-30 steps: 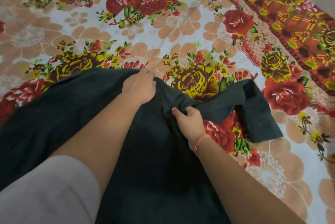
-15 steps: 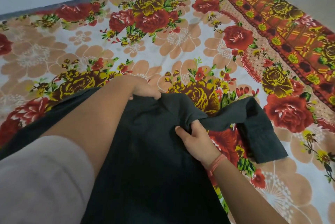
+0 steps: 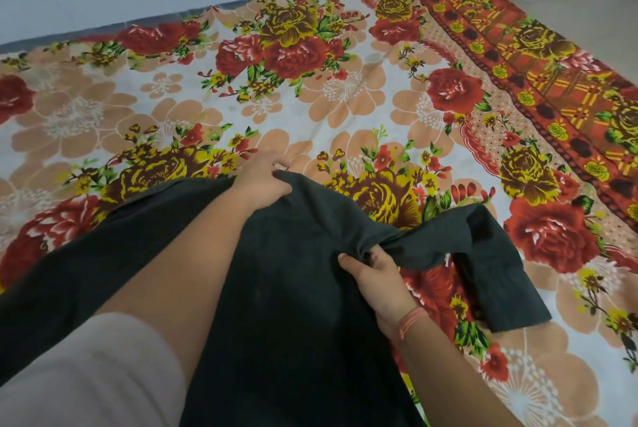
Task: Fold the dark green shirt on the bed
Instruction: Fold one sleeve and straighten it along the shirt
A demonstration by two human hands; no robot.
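1. Shirt (image 3: 293, 288) – spread flat on the bed (image 3: 345, 98), near edge.
2. Left hand (image 3: 264, 178) – closed, pinching the shirt's far edge.
3. Right hand (image 3: 374, 274) – closed, gripping bunched cloth at the shirt's right side, where the sleeve (image 3: 490, 264) starts.
4. Sleeve – extends right of the shirt, cuff bent back toward the viewer.
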